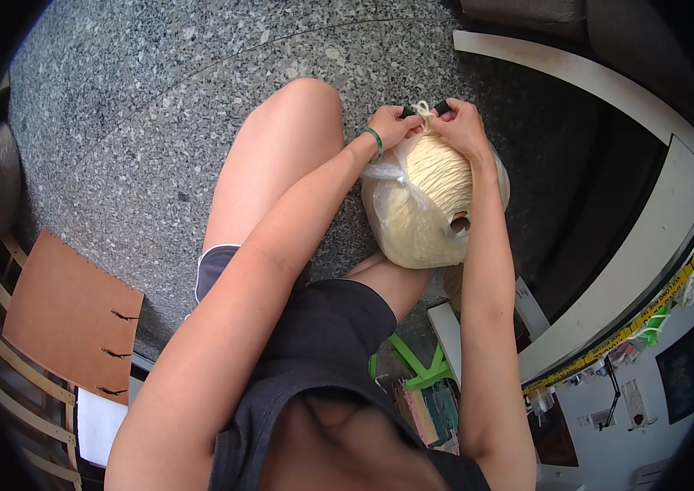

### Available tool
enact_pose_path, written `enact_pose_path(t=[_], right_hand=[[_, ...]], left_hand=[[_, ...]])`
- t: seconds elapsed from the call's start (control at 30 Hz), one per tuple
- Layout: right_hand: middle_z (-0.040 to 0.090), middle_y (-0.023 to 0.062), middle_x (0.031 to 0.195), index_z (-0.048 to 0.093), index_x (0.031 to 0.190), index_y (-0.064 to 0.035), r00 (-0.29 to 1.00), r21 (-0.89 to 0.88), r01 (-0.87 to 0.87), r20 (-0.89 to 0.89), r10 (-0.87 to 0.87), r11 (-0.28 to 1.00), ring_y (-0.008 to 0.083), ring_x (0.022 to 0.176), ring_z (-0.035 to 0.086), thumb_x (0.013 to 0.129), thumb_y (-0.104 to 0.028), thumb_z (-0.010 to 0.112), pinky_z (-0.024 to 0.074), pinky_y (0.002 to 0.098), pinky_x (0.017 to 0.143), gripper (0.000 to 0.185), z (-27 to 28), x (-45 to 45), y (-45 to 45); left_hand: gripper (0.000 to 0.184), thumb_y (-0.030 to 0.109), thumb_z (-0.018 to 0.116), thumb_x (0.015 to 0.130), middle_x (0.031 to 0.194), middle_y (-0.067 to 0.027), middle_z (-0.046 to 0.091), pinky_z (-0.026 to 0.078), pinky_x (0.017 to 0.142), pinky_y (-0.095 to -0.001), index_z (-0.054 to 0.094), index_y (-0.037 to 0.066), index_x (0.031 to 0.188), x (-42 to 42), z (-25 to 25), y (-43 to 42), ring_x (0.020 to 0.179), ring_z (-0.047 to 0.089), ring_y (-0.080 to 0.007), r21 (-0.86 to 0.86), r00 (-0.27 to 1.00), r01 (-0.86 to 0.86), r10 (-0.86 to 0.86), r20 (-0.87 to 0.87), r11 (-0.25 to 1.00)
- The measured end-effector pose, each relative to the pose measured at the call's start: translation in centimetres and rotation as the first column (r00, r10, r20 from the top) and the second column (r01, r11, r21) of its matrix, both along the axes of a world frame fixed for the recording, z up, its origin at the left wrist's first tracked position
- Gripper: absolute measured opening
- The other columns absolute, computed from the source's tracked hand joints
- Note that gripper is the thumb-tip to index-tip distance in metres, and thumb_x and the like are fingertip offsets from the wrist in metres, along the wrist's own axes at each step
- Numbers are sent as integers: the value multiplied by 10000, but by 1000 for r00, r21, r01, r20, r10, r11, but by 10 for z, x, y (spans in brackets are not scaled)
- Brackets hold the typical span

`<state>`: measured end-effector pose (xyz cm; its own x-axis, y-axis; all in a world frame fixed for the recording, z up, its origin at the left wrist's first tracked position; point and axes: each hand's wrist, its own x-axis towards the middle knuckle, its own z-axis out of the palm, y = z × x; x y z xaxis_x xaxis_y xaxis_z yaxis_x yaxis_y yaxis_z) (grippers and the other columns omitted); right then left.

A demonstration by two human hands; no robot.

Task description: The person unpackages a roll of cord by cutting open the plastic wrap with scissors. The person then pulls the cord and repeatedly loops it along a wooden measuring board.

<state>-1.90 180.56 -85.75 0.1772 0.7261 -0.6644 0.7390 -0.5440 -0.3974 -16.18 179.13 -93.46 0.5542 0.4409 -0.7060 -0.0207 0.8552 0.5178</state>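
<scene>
Work position: the person sits low over a grey speckled floor (158, 147), with the left knee (306, 106) bent and raised. The yarn ball (442, 168), wound from cream strands, is in front of the body and to the right of the left knee. It sits partly inside a clear plastic bag (406, 221), which covers its lower and left portions and gathers into a bunch on the left side. A round core opening (460, 222) shows at the lower right of the winding.

Hand state: the 2 hands meet at the top of the yarn ball. The left hand (393, 128) has its fingers drawn together in a pinch on a small yarn loop (423, 107). The right hand (463, 127) pinches the same loop from the opposite side, its fingertips near those of the left. Black finger covers (443, 107) are visible on each hand (the exact number is unclear). A green bangle (377, 143) encircles the left wrist.

Surroundings: a brown board (72, 315) with 3 dark marks stands at the left. A green plastic frame (424, 372) is near the right forearm. Yellow lettered tape (650, 323) runs along the right side.
</scene>
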Motion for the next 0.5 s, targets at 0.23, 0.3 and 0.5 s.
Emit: enact_pose_path(t=[0.23, 0.3, 0.5], right_hand=[[575, 26, 633, 580, 711, 15, 884, -108, 303, -341, -321, 947, 56, 574, 505, 719, -103, 607, 393, 202, 503, 122, -6, 7, -4], [576, 29, 635, 575, 711, 17, 881, -101, 302, -350, -318, 948, 55, 577, 505, 746, -112, 583, 394, 202, 510, 134, 4, 0, 0], [570, 43, 627, 541, 670, 19, 914, 43, 248, -341, -219, 968, 67, 586, 510, 806, -145, 513, 395, 215, 529, 215, 21, -14, 1]], left_hand=[[190, 193, 568, 791, 753, -56, 613, 456, 589, -187, 587, 4, 791, 0, 1, 1, 621, 550, -71, -57, 998, 17, -20, -64, 998], [197, 194, 568, 791, 756, -59, 614, 458, 590, -190, 585, -2, 794, 0, 0, 1, 627, 554, -74, -35, 997, 30, -32, -64, 999], [221, 199, 573, 788, 762, -62, 613, 462, 605, -198, 575, -21, 810, -1, -1, 2, 669, 571, -83, 20, 999, 41, -40, -31, 999]])
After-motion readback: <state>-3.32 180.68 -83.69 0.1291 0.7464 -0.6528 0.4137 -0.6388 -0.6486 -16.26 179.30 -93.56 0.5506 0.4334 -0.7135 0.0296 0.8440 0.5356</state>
